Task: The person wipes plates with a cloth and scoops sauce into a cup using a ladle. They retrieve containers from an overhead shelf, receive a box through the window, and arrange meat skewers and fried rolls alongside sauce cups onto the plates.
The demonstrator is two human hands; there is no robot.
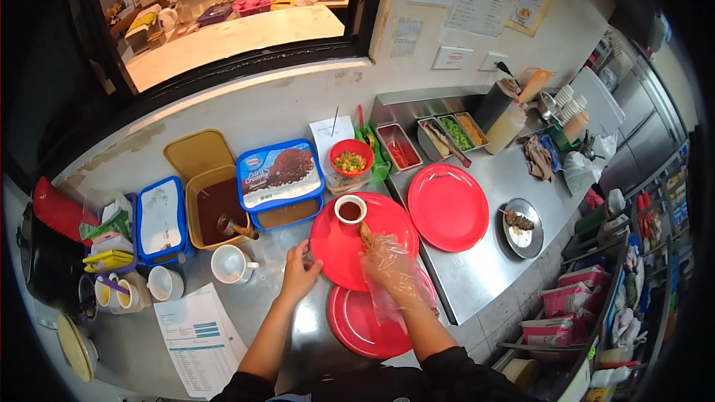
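Observation:
My left hand (301,271) is bare, its fingers apart at the left rim of a red plate (335,253). A small white cup of dark red sauce (350,210) stands near the top of that plate. Over the plate's right part, my right hand (387,264) wears a clear plastic glove, with its fingers closed on a brownish food piece (366,234). Part of the piece is hidden by the fingers. A second red plate (357,324) lies partly under the first, nearer to me.
Another red plate (448,207) and a grey plate with food (521,242) lie to the right. Behind are a red bowl (351,158), ice cream tub (281,178) and sauce tub (216,208). White mugs (232,264) and printed papers (195,342) are at the left.

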